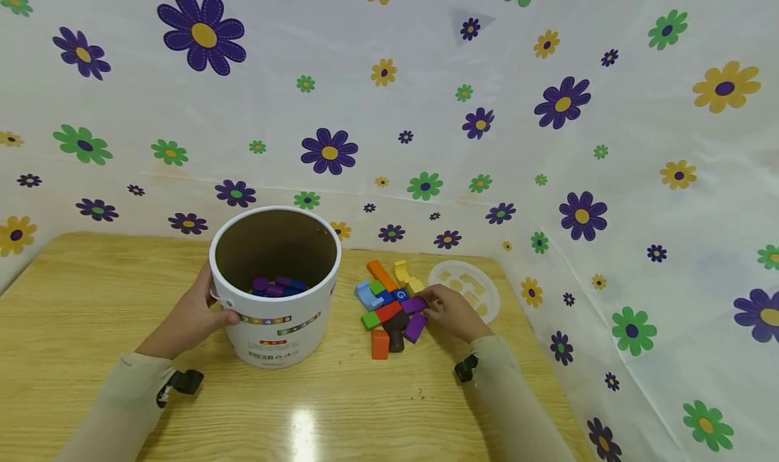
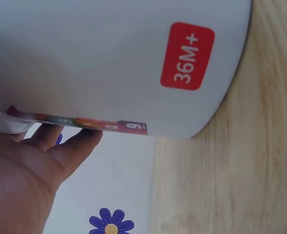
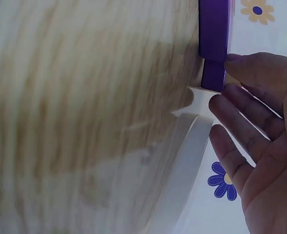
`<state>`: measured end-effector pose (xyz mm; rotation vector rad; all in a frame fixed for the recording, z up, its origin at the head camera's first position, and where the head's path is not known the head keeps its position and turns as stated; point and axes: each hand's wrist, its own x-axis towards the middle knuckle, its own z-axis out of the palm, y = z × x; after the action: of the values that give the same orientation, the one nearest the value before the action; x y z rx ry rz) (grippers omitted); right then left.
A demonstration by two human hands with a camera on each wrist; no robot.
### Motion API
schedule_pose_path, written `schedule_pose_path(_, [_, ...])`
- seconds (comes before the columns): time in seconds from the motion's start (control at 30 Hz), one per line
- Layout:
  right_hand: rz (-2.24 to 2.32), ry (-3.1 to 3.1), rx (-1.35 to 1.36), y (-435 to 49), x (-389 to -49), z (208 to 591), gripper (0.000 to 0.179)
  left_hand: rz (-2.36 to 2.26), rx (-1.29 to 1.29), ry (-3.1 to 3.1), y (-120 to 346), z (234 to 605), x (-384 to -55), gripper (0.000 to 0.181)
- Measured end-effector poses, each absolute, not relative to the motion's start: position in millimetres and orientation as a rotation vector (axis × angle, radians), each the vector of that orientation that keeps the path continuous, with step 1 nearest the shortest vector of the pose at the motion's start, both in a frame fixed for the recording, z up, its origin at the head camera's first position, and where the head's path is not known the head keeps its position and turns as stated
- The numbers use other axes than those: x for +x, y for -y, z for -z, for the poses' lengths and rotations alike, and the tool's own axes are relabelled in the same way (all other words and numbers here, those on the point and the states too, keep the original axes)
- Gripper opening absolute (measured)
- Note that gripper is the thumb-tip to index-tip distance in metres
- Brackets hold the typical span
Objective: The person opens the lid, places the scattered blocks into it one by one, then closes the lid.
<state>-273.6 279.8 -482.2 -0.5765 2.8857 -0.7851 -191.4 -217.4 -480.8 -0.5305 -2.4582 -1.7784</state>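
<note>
A white bucket stands on the table at left of centre, with purple and blue blocks lying inside. My left hand grips its left side, thumb near the handle knob; in the left wrist view the fingers lie along the wall. To the right of the bucket is a loose pile of colourful blocks. At the pile's right edge my right hand pinches a purple block between thumb and fingertips. A second purple block lies just below it. The right wrist view shows the thumb against the purple.
A white disc with cut-out shapes lies behind the right hand. The pile includes an orange bar, a dark brown piece, an orange block and a light blue arch. Flower-patterned sheeting borders the table behind and right.
</note>
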Motion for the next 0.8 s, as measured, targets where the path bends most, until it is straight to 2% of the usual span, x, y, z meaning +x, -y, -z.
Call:
schedule_pose_path(0.43, [0.444,-3.024,-0.727,-283.7,-277.6,490.2,0.023,1.759,-0.554,2.481,217.8,476.8,-193.2,0.107])
schedule_pose_path(0.8, [0.449,-3.025,-0.635,-281.8,-275.2,486.9,0.017,1.794,-0.577,2.483,221.3,473.3,-191.3,0.103])
